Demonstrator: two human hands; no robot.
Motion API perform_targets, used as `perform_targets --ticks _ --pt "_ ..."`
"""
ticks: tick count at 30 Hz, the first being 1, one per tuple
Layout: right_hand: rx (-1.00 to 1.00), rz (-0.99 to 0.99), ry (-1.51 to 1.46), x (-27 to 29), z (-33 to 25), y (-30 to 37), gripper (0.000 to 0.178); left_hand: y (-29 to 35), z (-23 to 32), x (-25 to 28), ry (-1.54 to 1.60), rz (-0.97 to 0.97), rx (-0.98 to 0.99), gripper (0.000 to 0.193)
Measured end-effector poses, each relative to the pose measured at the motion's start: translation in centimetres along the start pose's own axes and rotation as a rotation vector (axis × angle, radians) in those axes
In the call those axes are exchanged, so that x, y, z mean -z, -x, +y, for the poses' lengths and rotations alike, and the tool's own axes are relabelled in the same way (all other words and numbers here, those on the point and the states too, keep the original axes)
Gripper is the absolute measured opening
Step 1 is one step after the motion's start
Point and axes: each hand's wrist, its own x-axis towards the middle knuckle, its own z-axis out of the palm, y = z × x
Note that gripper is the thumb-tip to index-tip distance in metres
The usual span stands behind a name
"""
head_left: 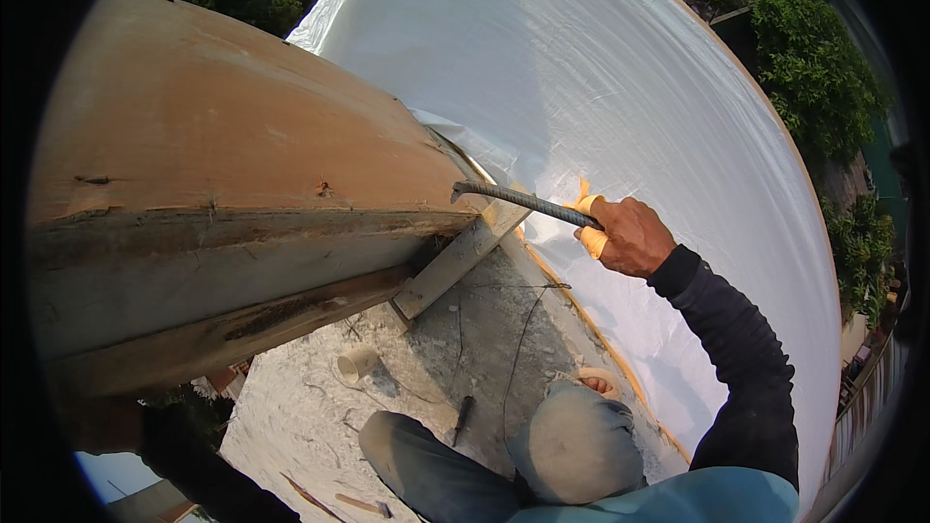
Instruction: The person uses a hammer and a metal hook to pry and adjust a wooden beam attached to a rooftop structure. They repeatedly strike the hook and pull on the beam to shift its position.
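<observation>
My right hand (632, 235), with yellow wraps on its fingers, is closed round a ribbed steel pry bar (528, 201). The bar's bent, flattened tip points left, at the edge of a large plywood formwork panel (252, 126); whether it touches the wood I cannot tell. Just below the bar, a short wooden batten (463, 257) slants across the form's end. At the lower left, my left hand (108, 426) is in deep shadow by the underside of the form's lower timber (223, 329). Its fingers cannot be made out.
White plastic sheeting (581, 58) curves along the right, edged by a yellowish strip. On the rough concrete surface (291, 416) lie a short pipe piece (358, 363), a dark-handled tool (463, 418), wire and wood scraps. My bent knees are close by. Trees and rooftops show beyond the edges, lower down.
</observation>
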Motion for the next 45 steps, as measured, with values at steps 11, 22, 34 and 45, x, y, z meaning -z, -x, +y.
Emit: perform_targets --ticks 11,22,34,45 --pt "0.012 -0.082 0.078 -0.8 -2.6 2.8 0.031 2.2 2.1 0.4 -0.137 -0.002 0.179 0.092" --pt "0.057 0.229 0.076 1.9 -5.0 4.8 0.027 2.7 5.8 0.6 -0.092 -0.056 0.009 0.101" --pt "0.382 0.608 0.619 10.1 -10.2 -2.3 0.012 2.9 6.4 0.6 -0.067 -0.058 -0.026 0.101" --pt "0.673 0.674 0.694 13.1 -8.4 -0.7 0.013 3.0 5.0 0.3 0.270 -0.137 -0.024 0.094"
